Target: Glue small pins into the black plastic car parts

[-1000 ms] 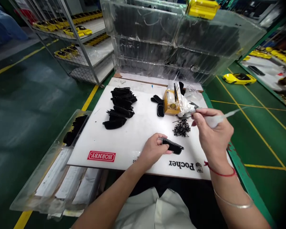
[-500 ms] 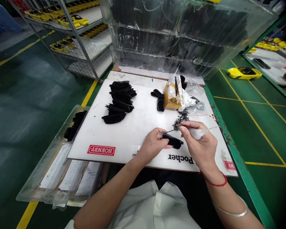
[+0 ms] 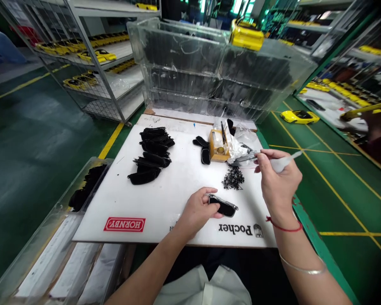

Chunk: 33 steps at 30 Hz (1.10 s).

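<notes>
My left hand (image 3: 200,208) is closed on one end of a black elongated moulded plastic part (image 3: 222,206), just above the white board. My right hand (image 3: 277,178) is raised near the board's right edge. It pinches thin metal tweezers (image 3: 246,158) that point left, and a translucent white dropper bottle (image 3: 281,163) with a long thin nozzle lies in the same grip. Between the hands lies a pile of small black pieces (image 3: 233,178). At the left of the board sits a heap of similar black parts (image 3: 150,154).
A yellow box (image 3: 218,146) with a small jar stands beside crumpled clear plastic and loose black parts (image 3: 205,155). A big clear bin (image 3: 190,76) rises behind the board. At lower left is a clear tray (image 3: 97,190). Shelves of yellow model cars (image 3: 97,55) flank the table.
My right hand has moved up and right with the tweezers and bottle, away from the black part. My left hand still holds that part. The head view has tilted up.
</notes>
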Motion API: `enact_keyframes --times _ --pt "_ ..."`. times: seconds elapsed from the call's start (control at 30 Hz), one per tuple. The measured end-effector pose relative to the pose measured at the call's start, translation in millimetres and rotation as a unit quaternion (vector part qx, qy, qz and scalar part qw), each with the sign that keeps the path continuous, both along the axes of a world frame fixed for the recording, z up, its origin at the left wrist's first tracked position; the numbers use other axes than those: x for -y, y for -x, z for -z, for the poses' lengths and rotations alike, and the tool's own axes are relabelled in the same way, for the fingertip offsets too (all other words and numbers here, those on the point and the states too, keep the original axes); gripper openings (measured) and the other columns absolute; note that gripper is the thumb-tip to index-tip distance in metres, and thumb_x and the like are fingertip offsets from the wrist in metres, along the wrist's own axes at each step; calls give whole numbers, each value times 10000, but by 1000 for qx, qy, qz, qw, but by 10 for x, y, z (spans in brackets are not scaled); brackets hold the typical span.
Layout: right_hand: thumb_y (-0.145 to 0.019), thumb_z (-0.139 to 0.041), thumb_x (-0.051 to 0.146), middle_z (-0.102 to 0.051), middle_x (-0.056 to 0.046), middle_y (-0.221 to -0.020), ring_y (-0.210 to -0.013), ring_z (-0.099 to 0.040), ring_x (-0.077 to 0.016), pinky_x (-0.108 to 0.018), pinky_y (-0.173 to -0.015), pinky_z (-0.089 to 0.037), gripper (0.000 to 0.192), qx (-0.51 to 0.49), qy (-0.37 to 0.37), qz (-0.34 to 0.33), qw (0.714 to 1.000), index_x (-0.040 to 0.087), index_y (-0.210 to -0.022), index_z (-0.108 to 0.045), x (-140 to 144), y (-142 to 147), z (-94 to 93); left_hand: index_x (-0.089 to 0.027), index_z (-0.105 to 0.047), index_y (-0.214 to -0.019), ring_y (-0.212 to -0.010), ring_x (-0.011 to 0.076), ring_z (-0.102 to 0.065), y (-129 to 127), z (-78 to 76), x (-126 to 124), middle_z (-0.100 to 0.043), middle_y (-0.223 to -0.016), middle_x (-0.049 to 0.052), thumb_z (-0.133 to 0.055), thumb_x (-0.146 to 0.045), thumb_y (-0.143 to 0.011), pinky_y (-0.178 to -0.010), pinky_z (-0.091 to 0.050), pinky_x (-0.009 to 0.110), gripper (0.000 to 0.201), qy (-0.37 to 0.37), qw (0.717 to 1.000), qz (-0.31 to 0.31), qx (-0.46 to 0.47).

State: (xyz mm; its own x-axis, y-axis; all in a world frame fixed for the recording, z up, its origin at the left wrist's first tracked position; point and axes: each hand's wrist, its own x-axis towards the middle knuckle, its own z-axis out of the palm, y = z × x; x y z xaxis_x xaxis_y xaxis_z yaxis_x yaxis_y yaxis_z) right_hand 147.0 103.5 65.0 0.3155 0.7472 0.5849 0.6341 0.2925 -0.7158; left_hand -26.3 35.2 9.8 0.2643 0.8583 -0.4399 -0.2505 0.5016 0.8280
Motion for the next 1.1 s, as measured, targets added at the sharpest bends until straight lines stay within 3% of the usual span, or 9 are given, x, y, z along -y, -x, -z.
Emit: enact_keyframes --times 0.1,0.23,0.4,0.53,0.67,0.77,0.87,0.97,1.1 --pt "-824 -598 400 -656 -32 -811 -581 -581 -132 -281 -535 -484 274 -13 -40 19 999 170 -970 -637 -271 -34 6 -160 -593 -1073 -808 177 -673 2 -3 -2 -623 -810 31 -609 -111 -771 -778 -587 334 307 0 1000 7 5" --pt "-821 -599 372 -662 -28 -830 -721 -619 -165 -310 -677 -496 220 16 -73 13 997 187 -928 -649 -495 50 86 -146 -590 -1008 -825 193 -683 -9 -4 -11 -648 -830 48 -590 -111 -781 -777 -584 334 231 -7 1000 17 3" --pt "-845 -557 371 -673 -17 -867 -756 -617 -166 -304 -730 -475 205 51 -3 -46 998 212 -944 -641 -577 173 208 -138 -573 -982 -795 192 -688 -15 -5 -17 -654 -824 52 -589 -99 -772 -783 -578 349 214 4 999 26 -18" --pt "-840 -551 410 -677 -39 -917 -804 -611 -189 -320 -737 -475 277 83 70 -104 989 221 -1023 -636 -471 90 258 -149 -570 -957 -772 178 -686 -18 18 -9 -631 -786 32 -584 -108 -776 -784 -575 348 186 -1 999 22 -24" --pt "-812 -563 426 -658 -37 -775 -675 -583 -181 -314 -629 -467 311 60 166 -115 978 198 -1011 -637 -232 -193 341 -160 -569 -960 -737 161 -682 -12 20 -3 -590 -760 12 -585 -120 -779 -752 -582 327 186 -3 999 25 -33" --pt "-795 -574 402 -643 -17 -726 -620 -553 -159 -288 -584 -433 248 72 282 -132 948 189 -899 -648 -6 -433 413 -172 -587 -995 -709 156 -682 -3 21 -5 -572 -767 11 -577 -130 -787 -729 -587 324 213 -5 998 34 -55" --pt "-802 -567 383 -665 -14 -792 -702 -577 -170 -288 -637 -432 207 118 347 -149 918 199 -854 -649 192 -585 462 -175 -608 -1007 -750 164 -687 -1 33 -10 -596 -831 35 -579 -121 -783 -738 -589 316 233 -7 998 43 -48" --pt "-826 -552 363 -679 -17 -872 -791 -607 -184 -293 -715 -449 181 146 340 -170 913 214 -874 -644 297 -620 495 -159 -627 -957 -799 173 -686 -7 33 -16 -607 -896 58 -591 -113 -771 -734 -592 296 195 -9 998 48 -42" --pt "-872 -496 335 -664 -44 -943 -860 -619 -196 -298 -752 -462 180 254 292 -187 903 216 -919 -623 293 -575 527 -142 -629 -919 -809 179 -677 -14 -10 -17 -605 -910 70 -591 -129 -771 -668 -593 259 153 -8 996 62 -60"
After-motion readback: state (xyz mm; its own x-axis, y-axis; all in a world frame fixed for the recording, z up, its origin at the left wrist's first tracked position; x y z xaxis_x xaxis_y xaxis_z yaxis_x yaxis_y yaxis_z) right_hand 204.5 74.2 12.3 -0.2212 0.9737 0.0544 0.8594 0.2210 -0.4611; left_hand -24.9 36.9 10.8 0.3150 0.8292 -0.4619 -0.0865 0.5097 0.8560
